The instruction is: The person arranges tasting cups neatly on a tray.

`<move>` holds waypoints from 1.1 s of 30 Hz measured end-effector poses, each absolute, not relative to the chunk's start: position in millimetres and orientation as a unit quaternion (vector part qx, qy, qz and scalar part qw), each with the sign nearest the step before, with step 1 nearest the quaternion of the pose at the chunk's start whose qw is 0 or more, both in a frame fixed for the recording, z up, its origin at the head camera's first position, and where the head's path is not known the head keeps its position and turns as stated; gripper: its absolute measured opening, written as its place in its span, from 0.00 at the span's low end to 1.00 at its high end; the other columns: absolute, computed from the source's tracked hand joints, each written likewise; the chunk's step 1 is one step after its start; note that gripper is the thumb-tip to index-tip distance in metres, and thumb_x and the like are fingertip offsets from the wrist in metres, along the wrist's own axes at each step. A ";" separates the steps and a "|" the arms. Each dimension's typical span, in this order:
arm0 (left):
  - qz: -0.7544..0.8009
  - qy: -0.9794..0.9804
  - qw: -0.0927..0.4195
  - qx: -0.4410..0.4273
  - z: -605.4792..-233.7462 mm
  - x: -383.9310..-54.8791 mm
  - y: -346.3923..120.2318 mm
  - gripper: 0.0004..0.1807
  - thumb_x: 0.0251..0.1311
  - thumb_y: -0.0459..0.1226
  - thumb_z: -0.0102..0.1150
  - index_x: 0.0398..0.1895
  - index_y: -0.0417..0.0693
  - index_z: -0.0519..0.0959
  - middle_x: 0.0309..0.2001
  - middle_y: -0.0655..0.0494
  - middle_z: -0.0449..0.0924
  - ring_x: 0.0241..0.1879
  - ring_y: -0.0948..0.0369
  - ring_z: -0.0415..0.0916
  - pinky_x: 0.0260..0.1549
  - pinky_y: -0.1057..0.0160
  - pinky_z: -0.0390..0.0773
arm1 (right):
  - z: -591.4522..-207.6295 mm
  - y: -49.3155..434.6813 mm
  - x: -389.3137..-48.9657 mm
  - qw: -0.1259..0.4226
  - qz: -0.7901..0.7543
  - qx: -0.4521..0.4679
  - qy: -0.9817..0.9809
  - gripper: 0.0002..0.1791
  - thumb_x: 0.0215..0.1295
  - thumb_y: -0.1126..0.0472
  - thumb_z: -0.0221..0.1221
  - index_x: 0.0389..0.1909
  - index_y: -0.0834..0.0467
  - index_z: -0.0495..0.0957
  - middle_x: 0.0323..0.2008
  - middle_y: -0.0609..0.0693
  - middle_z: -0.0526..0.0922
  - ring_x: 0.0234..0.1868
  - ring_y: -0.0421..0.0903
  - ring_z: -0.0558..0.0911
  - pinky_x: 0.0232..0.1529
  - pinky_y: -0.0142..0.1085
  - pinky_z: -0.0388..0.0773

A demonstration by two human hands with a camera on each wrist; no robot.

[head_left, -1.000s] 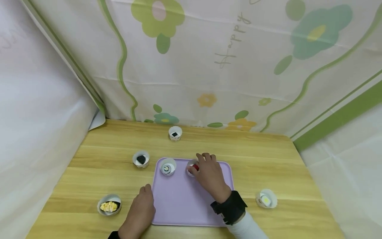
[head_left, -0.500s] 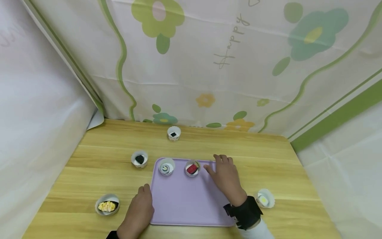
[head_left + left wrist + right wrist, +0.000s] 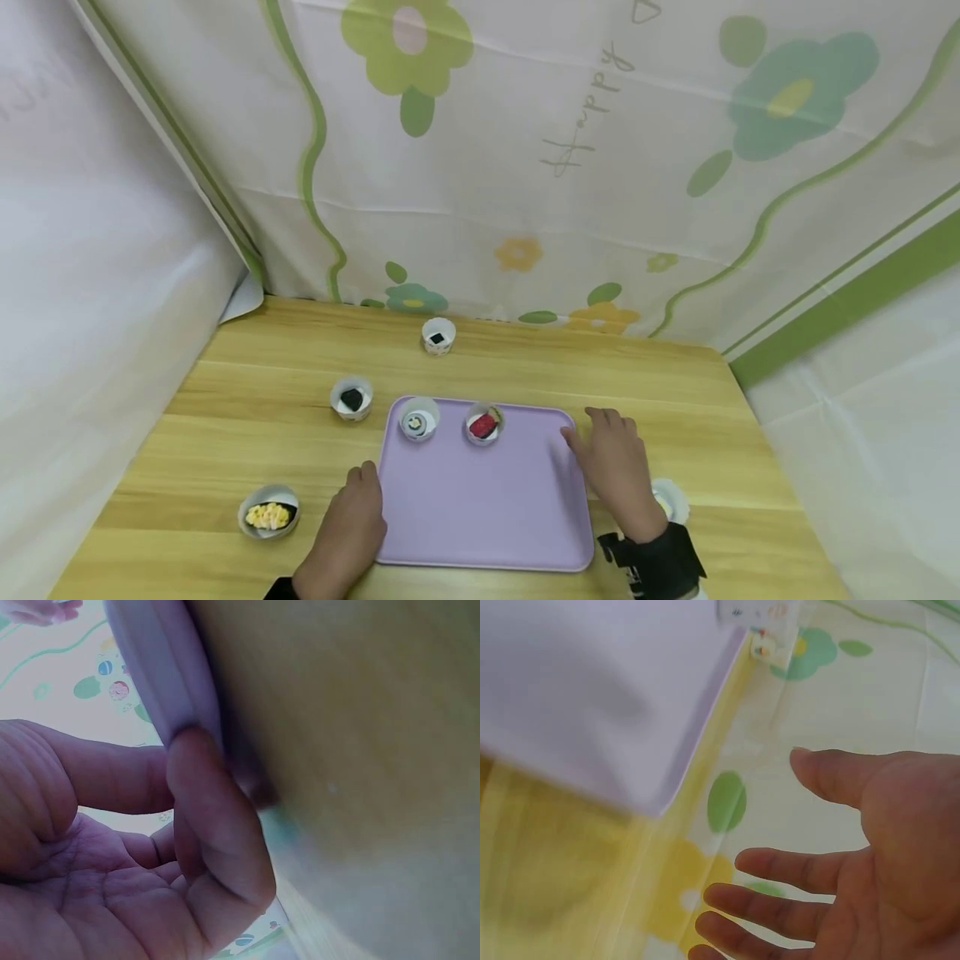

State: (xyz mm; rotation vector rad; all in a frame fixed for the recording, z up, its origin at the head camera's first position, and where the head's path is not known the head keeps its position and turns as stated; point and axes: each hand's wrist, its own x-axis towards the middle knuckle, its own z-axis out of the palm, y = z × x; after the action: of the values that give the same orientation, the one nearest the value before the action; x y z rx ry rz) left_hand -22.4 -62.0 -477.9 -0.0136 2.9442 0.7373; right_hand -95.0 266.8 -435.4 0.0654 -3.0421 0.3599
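Observation:
A purple tray (image 3: 480, 500) lies on the wooden table and bears two paper cups near its far edge. One cup (image 3: 418, 418) contains a sushi roll piece; the other cup (image 3: 484, 423) holds a red-topped sushi piece. At the tray's left edge my left hand (image 3: 348, 521) pinches the rim between thumb and finger, as the left wrist view shows of the tray edge (image 3: 172, 682). My right hand (image 3: 615, 471) hovers by the tray's right edge, holding nothing. Its thumb and fingers are spread apart in the right wrist view (image 3: 900, 847).
Left of the tray stand a cup with a yellow-topped sushi (image 3: 270, 512) and a cup with a black piece (image 3: 351, 399). Another cup (image 3: 438, 337) is at the back. A cup (image 3: 671, 500) at right is partly hidden by my right hand. Patterned cloth (image 3: 480, 167) hangs behind.
My right hand has left the cup with the red-topped sushi and moved right, past the tray's right edge. The left hand stays at the tray's left rim.

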 end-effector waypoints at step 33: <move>0.234 0.972 0.027 0.015 -479.8 -22.4 -62.2 0.11 0.50 0.20 0.52 0.38 0.25 0.67 0.28 0.42 0.66 0.20 0.55 0.68 0.19 0.55 0.77 | -455.4 343.9 -30.8 -0.053 0.144 -0.128 -0.980 0.39 0.62 0.52 0.60 0.64 0.76 0.61 0.57 0.81 0.63 0.51 0.79 0.66 0.32 0.64 0.76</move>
State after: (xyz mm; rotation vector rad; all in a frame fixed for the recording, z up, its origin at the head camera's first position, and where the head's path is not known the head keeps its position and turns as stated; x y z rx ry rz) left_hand -22.4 -62.2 -479.8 0.0450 3.0022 0.7236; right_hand -30.8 343.9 -455.4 -0.4175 -3.1873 0.4679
